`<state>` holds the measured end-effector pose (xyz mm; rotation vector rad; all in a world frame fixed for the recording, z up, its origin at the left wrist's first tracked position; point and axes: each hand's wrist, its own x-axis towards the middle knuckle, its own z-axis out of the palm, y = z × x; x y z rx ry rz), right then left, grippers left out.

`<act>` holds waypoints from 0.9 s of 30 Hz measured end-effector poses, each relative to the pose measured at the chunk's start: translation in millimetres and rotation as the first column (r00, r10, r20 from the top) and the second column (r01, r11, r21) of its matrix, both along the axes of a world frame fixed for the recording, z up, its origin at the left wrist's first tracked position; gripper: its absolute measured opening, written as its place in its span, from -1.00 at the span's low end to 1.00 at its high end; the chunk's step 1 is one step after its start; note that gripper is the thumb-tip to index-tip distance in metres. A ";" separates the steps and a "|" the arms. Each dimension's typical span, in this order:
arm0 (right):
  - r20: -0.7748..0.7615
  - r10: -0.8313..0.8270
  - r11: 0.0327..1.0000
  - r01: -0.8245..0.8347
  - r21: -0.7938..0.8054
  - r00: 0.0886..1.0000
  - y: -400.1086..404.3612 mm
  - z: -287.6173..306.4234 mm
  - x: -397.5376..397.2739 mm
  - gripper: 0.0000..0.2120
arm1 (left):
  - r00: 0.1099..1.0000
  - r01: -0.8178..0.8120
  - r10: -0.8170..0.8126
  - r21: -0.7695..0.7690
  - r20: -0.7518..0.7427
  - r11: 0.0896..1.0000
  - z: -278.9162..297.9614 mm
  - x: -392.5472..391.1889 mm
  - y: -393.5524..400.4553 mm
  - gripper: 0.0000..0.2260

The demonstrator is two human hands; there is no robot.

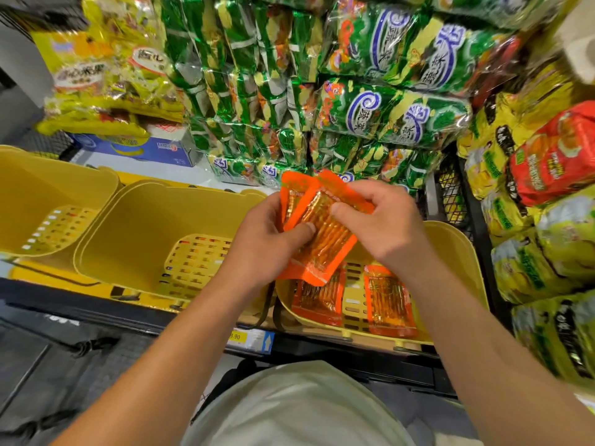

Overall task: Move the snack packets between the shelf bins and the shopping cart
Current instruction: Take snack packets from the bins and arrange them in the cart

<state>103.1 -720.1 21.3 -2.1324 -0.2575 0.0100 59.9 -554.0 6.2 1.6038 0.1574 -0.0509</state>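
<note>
- One view only, from a head-worn wide-angle camera looking forward and steeply down.
- It sits close above the yellow shelf bins (154, 226), with both forearms reaching in from the bottom edge.
- Stacked green snack bags (386, 111) fill the top; straight lines bow near the edges.

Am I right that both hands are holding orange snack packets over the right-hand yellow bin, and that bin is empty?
Not quite. In the head view the left hand and right hand do hold orange snack packets over the right-hand yellow bin, but that bin is not empty: more orange packets lie in it.
</note>
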 end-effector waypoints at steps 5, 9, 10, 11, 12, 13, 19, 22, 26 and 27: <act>-0.121 -0.103 0.989 0.114 0.089 0.987 1.7 -19.9 8.1 -0.96 | 0.995 -0.104 0.104 0.061 0.011 0.993 -2.6 -1.5 19.4 -0.76; -0.450 0.025 0.882 -0.231 -0.410 0.893 -12.0 -65.0 23.3 -0.78 | 0.976 -0.209 0.210 0.018 -0.055 0.978 -9.1 -3.0 42.9 -0.77; -0.525 0.072 0.768 -0.383 -0.514 0.848 -10.5 -77.2 25.4 -0.62 | 0.972 -0.227 0.227 0.006 -0.064 0.974 -10.4 -3.2 45.0 -0.77; -0.570 0.105 0.665 -0.484 -0.569 0.815 -8.0 -90.0 27.8 -0.47 | 0.967 -0.247 0.245 -0.008 -0.070 0.969 -11.8 -3.5 45.6 -0.77; -0.594 0.122 0.596 -0.537 -0.597 0.795 -4.4 -99.9 28.4 -0.35 | 0.961 -0.269 0.266 -0.022 -0.080 0.963 -13.1 -4.5 45.8 -0.78; -0.608 0.129 0.546 -0.567 -0.616 0.784 -1.0 -109.1 27.1 -0.25 | 0.955 -0.286 0.282 -0.035 -0.092 0.957 -14.0 -5.7 45.6 -0.79; -0.527 0.106 0.379 -0.524 -0.763 0.843 8.1 -126.6 17.0 -0.03 | 0.949 -0.302 0.294 -0.060 -0.115 0.951 -19.6 -8.3 46.8 -0.79; -0.523 0.102 0.473 -0.504 -0.723 0.846 2.4 -121.2 25.2 -0.11 | 0.954 -0.284 0.275 -0.069 -0.115 0.956 -19.5 -6.0 45.3 -0.79; -0.592 0.051 0.727 -0.436 -0.530 0.804 -12.6 -115.3 27.6 -0.36 | 0.964 -0.256 0.247 -0.081 -0.102 0.963 -16.7 -1.5 39.1 -0.80; -0.602 0.037 0.780 -0.399 -0.482 0.798 -16.8 -113.7 27.2 -0.45 | 0.966 -0.247 0.238 -0.089 -0.102 0.965 -16.1 -0.9 37.2 -0.80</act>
